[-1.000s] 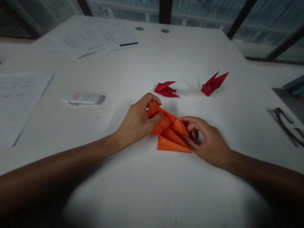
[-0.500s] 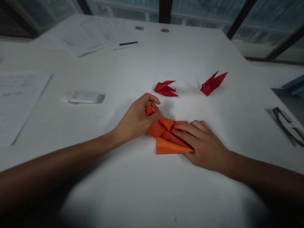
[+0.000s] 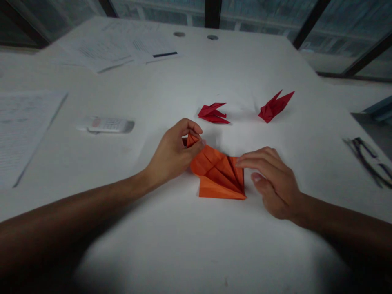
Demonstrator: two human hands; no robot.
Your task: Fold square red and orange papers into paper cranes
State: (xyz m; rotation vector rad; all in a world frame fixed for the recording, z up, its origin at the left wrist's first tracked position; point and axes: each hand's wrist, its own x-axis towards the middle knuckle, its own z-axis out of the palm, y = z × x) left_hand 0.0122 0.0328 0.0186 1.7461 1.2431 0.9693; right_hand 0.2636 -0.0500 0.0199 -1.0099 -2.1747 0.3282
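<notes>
Creased orange paper (image 3: 219, 171), partly folded, lies on the white table (image 3: 171, 241). My left hand (image 3: 177, 149) pinches its upper left corner between thumb and fingers. At the paper's right edge is my right hand (image 3: 272, 179), its fingers apart and the fingertips at the upper right corner; the thumb is off the paper. Just beyond my left hand lies a folded red paper figure (image 3: 213, 113). A second red paper figure (image 3: 275, 107) sits farther right, its points raised.
A white tube (image 3: 107, 125) lies left of my left hand. Printed sheets are at the left edge (image 3: 27, 126) and the far left (image 3: 107, 49). Black-framed glasses (image 3: 367, 157) rest at the right. Dark window frames (image 3: 212, 14) stand behind the table.
My right hand has moved right and lifted off most of the orange paper, uncovering its right part. The paper lies flatter. My left hand has shifted slightly left, still pinching the corner.
</notes>
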